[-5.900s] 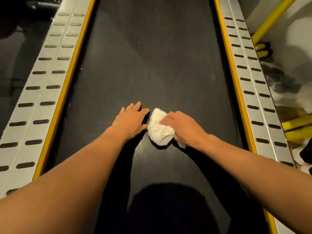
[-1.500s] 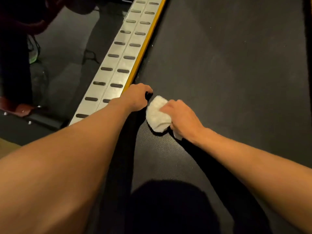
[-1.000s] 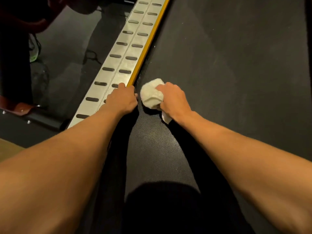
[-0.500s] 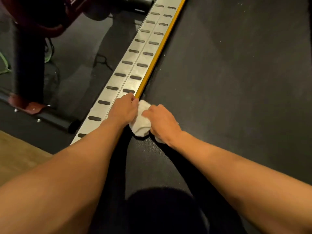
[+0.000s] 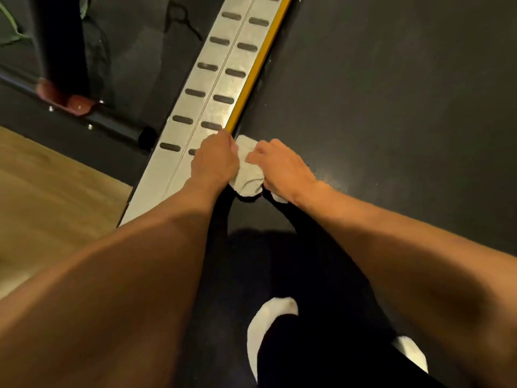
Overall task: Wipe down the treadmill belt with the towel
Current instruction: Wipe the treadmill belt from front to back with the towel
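Hands have closed together since a moment ago: the right hand [image 5: 282, 166] grips the bunched towel [image 5: 247, 176] on the belt [image 5: 391, 107] edge, beside the yellow strip [image 5: 257, 65]; the left hand [image 5: 215, 161] touches it, grip unclear. Better to press flat, stroking lengthwise.

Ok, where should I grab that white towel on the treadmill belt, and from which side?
Take the bunched top of the towel from above on its right side, as the right hand does: it lies wadded beside the yellow edge strip, with the left hand crowding that side.
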Tool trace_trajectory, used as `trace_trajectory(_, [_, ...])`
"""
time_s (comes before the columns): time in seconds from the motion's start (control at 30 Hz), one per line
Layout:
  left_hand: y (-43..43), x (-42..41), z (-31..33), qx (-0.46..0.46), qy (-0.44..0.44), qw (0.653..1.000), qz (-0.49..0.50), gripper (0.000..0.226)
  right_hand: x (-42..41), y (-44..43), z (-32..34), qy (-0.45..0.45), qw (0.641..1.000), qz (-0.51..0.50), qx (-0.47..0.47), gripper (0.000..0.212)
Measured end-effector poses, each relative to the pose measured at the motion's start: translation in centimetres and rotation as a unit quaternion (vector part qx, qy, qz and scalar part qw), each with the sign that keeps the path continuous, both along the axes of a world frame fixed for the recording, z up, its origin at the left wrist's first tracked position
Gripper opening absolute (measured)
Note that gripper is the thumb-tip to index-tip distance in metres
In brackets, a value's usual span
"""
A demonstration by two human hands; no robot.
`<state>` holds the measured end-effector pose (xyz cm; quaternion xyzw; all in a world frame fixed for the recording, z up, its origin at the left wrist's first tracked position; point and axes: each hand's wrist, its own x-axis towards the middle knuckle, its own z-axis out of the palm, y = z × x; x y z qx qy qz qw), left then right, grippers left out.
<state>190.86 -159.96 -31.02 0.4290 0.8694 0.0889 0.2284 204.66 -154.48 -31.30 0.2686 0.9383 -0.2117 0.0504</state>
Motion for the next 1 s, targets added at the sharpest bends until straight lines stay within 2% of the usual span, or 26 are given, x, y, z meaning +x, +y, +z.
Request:
trace_trajectory(0.1, [0.3,1.3,0.7,-0.005,-0.012,1.000,-0.028,0.027,0.3,1.8,-0.3,-0.017,0.995,-0.090,0.025,0.037])
trace_trajectory(0.23, [-0.9,3.1,0.7,-0.083,-0.001,0.993,-0.080,0.027,0.9,1.5,-0.7,-0.012,0.980,-0.197,0.019,0.039])
trace_trajectory(0.4, [-2.3,3.9,0.3,-0.194,0.026,0.970,-0.145,0.056,2.5,-2.6,-1.0,0.043,0.988,-0.144,-0.033,0.035])
trace_trajectory(0.5, [-2.3,4.3,-1.1,-0.249,0.026,0.952,-0.177,0.065,3.7,-1.0,-0.9,0.011,0.990,-0.141,-0.001,0.031])
trace_trajectory(0.57, [-2.5,4.5,-1.7,-0.266,0.034,0.946,-0.185,0.068,4.8,0.3,-1.1,0.003,0.983,-0.180,0.022,0.029])
trace_trajectory(0.7, [-2.6,4.4,-1.6,-0.252,0.023,0.949,-0.186,0.077,5.8,1.2,-1.4,0.002,0.970,-0.243,-0.007,0.035])
trace_trajectory(0.9, [-2.9,4.4,-2.1,-0.242,0.050,0.948,-0.199,0.076,5.0,-3.8,-1.6,0.020,0.991,-0.128,-0.031,0.045])
trace_trajectory(1.0, [-2.6,4.2,-2.2,-0.233,0.051,0.952,-0.192,0.076,6.2,-2.1,-1.9,0.034,0.987,-0.157,0.023,0.048])
